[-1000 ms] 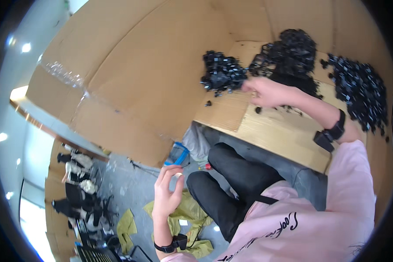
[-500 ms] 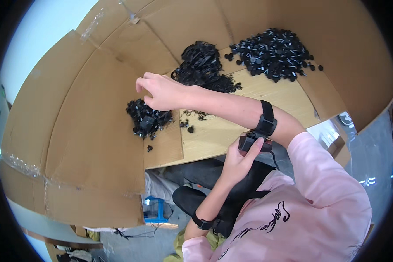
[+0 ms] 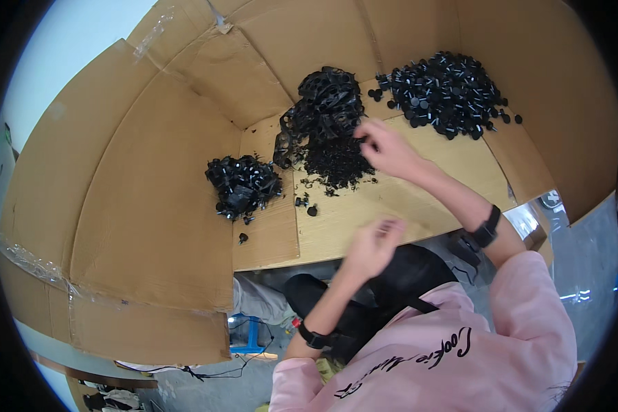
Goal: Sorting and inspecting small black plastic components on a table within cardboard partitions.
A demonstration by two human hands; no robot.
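My right hand is over the right edge of a heap of small black scraps. Its fingers are bent and the thumb stands apart from them; I see nothing between them. Nearer me, over the table's front part, is my left hand, its fingertips smeared by motion, so I cannot tell if they hold anything. Behind the scraps lies a tangle of black sheet offcuts with holes. Black round-headed pieces with metal studs are heaped at the far right. A smaller pile of black pieces with shiny studs sits at the left.
Tall cardboard walls enclose the left, back and right of the wooden table. Loose black studs lie near the left pile. A black strap circles my right forearm, with a dark device and cable below it.
My left hand has let go of the dark device at my right forearm and stays near the table's front. My right hand has swung from above the left pile rightward to the scraps.
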